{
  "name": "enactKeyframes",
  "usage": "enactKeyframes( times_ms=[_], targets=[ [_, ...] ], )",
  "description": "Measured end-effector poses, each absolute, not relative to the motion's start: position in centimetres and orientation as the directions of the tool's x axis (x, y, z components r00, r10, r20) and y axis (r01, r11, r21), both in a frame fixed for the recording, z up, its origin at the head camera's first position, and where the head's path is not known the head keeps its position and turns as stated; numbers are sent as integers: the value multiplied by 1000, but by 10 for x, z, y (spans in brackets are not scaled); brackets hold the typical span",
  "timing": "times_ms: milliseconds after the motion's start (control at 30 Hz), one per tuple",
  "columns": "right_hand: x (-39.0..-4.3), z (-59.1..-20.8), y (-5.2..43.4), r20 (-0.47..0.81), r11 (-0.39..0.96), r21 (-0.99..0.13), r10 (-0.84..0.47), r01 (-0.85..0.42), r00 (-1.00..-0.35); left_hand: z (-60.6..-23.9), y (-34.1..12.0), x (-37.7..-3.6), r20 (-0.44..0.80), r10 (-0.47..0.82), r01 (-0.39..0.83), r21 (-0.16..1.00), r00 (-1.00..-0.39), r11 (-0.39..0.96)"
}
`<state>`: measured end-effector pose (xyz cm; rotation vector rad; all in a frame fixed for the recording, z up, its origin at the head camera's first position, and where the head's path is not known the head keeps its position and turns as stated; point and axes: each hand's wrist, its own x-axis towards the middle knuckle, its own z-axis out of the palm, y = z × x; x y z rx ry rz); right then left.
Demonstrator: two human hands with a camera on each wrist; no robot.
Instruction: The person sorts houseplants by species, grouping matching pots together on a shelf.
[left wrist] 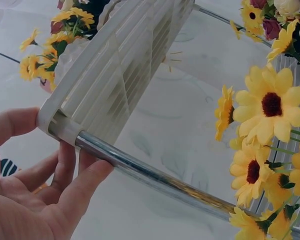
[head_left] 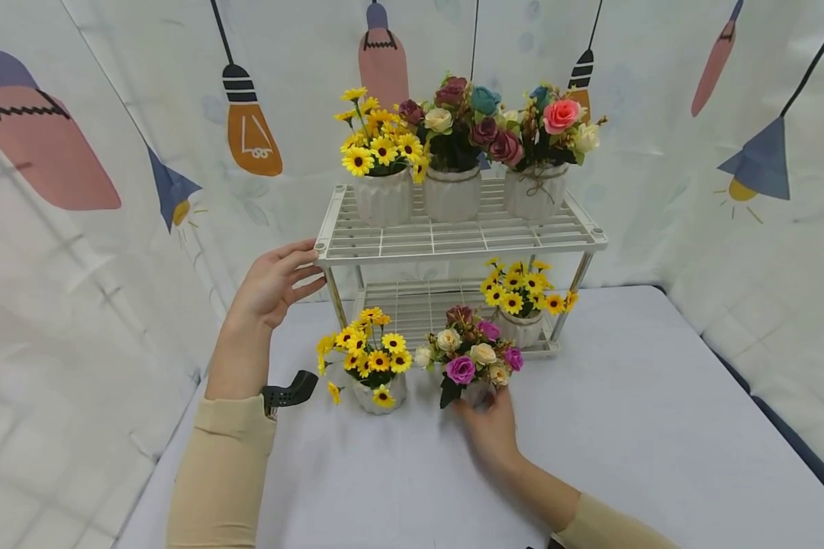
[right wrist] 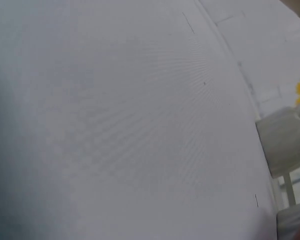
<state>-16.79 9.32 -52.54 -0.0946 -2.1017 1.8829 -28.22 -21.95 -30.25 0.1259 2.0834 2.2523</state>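
A white two-tier wire rack (head_left: 446, 248) stands on the table. My left hand (head_left: 272, 284) grips its front left corner; in the left wrist view the thumb and fingers (left wrist: 87, 187) lie about the metal post (left wrist: 140, 167) just under the upper tier. My right hand (head_left: 490, 435) holds a small pot of purple and cream roses (head_left: 477, 358) by its lower part, in front of the lower tier. Left of it sits a pot of yellow daisies (head_left: 379, 396). The right wrist view shows mostly tablecloth (right wrist: 140, 125), with the held pot (right wrist: 292, 220) cut off at the corner.
On the upper tier stand a daisy pot (head_left: 384, 197) and two rose pots (head_left: 452, 194), (head_left: 537, 191). Another daisy pot (head_left: 519, 328) is at the right end of the lower tier. A curtain printed with lamps (head_left: 254, 130) hangs behind the white-covered table (head_left: 632, 427).
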Motion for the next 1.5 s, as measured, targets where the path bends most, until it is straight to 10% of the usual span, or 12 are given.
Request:
enactKeyframes(
  times_ms=[1500],
  targets=[
    [-211, -488, 86, 222, 22, -972, 426, -236, -877, -302, -218, -283, 3, 94, -3, 998, -996, -70]
  ],
)
